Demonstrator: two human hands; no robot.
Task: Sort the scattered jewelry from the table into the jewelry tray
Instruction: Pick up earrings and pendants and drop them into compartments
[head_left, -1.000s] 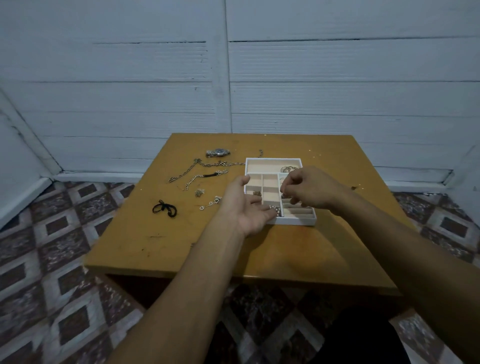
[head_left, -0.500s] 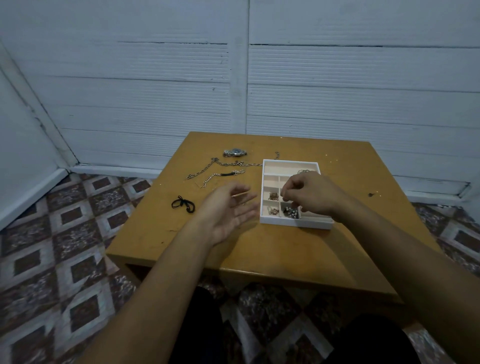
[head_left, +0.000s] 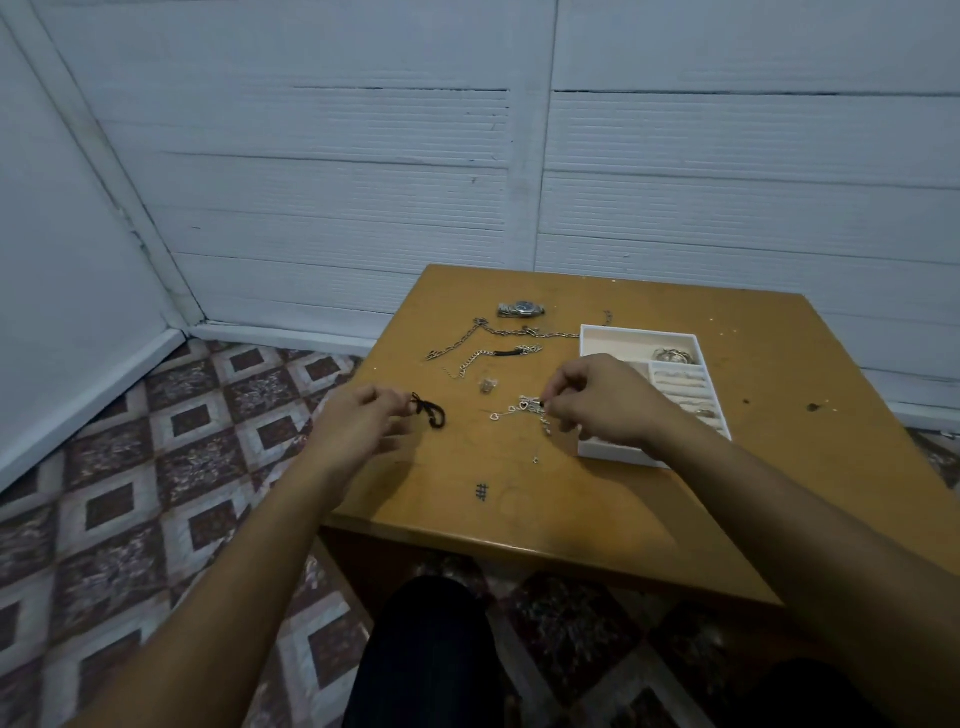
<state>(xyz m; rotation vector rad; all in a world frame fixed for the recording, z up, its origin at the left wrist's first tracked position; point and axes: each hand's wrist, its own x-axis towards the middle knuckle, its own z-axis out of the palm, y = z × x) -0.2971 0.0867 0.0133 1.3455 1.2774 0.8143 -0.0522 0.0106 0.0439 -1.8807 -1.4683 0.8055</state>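
Wood in a scuffed orange-brown forms the table (head_left: 571, 530) top, with a small dark hash mark (head_left: 482, 492) near its front edge. It stands in a corner of white panelled wall (head_left: 363, 166), over a floor (head_left: 156, 426) of brown and grey diamond tiles. Dark trousers (head_left: 431, 649) show below the table's edge.

The white divided tray (head_left: 623, 331) sits on the table's right part, with rings (head_left: 672, 356) in its far right compartment. Left of it lie a watch (head_left: 521, 309), a long chain (head_left: 498, 332), a bracelet (head_left: 493, 356) and a tiny charm (head_left: 487, 385).

The left hand (head_left: 358, 421) has its fingers (head_left: 400, 402) curled and seems to pinch the end of a black cord (head_left: 434, 414), though the contact is small and dim. The right hand (head_left: 602, 400) pinches a heart chain (head_left: 519, 410) just left of the tray, with its wrist crossing the tray's near left corner.

Half a second ago the right hand was over the tray and the left palm lay open beside it. Both have since moved left to these loose pieces, and the view has swung left with them.
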